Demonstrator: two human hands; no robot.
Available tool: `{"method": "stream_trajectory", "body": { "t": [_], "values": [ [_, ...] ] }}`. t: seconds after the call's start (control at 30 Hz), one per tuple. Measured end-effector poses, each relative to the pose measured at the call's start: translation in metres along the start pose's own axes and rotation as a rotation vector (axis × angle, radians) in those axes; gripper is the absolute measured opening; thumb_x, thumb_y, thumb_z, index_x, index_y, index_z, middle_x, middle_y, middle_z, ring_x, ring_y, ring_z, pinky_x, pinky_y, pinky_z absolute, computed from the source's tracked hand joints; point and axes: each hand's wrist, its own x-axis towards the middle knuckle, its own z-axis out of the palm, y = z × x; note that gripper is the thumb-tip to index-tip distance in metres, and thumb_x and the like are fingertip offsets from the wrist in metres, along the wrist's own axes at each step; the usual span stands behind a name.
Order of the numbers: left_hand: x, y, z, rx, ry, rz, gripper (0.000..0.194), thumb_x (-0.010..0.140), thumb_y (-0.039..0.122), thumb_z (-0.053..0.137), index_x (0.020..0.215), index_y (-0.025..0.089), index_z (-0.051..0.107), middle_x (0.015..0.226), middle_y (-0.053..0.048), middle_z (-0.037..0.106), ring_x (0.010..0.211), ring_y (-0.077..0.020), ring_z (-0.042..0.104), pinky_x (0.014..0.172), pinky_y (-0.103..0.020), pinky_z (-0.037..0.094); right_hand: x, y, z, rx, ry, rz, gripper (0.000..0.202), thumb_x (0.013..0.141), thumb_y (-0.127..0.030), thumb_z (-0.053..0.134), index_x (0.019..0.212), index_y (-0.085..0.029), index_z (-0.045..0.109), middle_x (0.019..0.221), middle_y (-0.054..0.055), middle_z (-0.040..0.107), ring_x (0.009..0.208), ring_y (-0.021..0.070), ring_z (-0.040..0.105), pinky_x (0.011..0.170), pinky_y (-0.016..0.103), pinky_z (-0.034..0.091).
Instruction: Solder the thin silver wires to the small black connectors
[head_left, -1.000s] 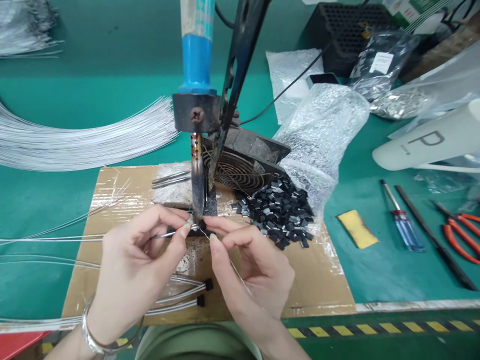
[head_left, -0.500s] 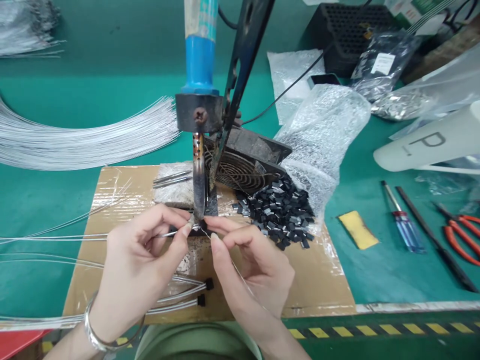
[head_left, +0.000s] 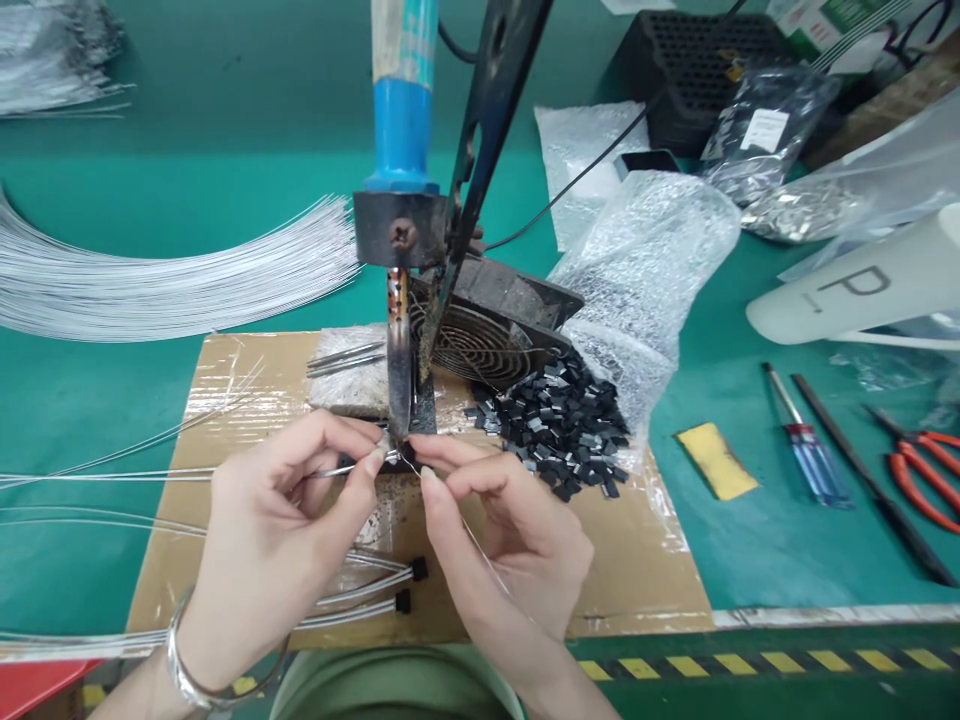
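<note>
My left hand point(head_left: 292, 510) pinches the ends of thin white wires point(head_left: 187, 475) just below the tip of the upright soldering iron point(head_left: 403, 130). Opposite it, my right hand point(head_left: 510, 520) pinches a thin solder wire point(head_left: 480, 550) between thumb and finger, its end near the iron's tip. A small black connector point(head_left: 407, 452) shows between the fingertips, partly hidden by them. Two finished-looking wire bundles with black connectors point(head_left: 403, 601) lie on the cardboard point(head_left: 630, 570) below my hands.
Black connectors point(head_left: 562, 420) are heaped beside a fan point(head_left: 487, 340). White wires point(head_left: 180, 290) lie at the left. A yellow sponge point(head_left: 717, 460), a screwdriver point(head_left: 814, 460) and red-handled pliers point(head_left: 915, 470) are at the right. The iron's metal stand point(head_left: 480, 150) rises in the middle.
My right hand has shifted very slightly, with the solder wire still in its fingers. My left hand has hardly moved.
</note>
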Motion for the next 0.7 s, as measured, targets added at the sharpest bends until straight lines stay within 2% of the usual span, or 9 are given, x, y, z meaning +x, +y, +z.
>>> {"method": "stream_trajectory", "body": {
  "t": [0.13, 0.33, 0.7],
  "values": [
    [-0.0007, -0.0005, -0.0012, 0.012, 0.004, 0.011, 0.007, 0.086, 0.024, 0.076, 0.079, 0.023, 0.077, 0.091, -0.004, 0.080, 0.068, -0.0136, 0.068, 0.043, -0.018, 0.036, -0.0008, -0.0006, -0.0004, -0.012, -0.001, 0.001, 0.020, 0.095, -0.006, 0.071, 0.089, -0.024, 0.067, 0.113, 0.008, 0.087, 0.106, 0.0227, 0.085, 0.092, 0.032, 0.069],
    [-0.0007, 0.0000, -0.0009, -0.011, 0.003, -0.001, 0.006, 0.085, 0.025, 0.077, 0.079, 0.024, 0.077, 0.092, -0.004, 0.081, 0.068, -0.0130, 0.068, 0.043, -0.017, 0.035, -0.0004, -0.0008, -0.0006, 0.002, 0.001, 0.001, 0.020, 0.094, -0.005, 0.072, 0.089, -0.024, 0.068, 0.113, 0.006, 0.087, 0.105, 0.0199, 0.085, 0.092, 0.028, 0.069],
    [0.0005, 0.0011, 0.0001, -0.003, -0.005, -0.007, 0.008, 0.085, 0.025, 0.077, 0.077, 0.024, 0.076, 0.089, -0.003, 0.080, 0.068, -0.0133, 0.067, 0.043, -0.018, 0.034, -0.0006, -0.0007, -0.0017, -0.013, 0.002, 0.007, 0.019, 0.095, -0.007, 0.071, 0.088, -0.024, 0.067, 0.112, 0.008, 0.087, 0.106, 0.0231, 0.085, 0.091, 0.032, 0.070]
  ]
}}
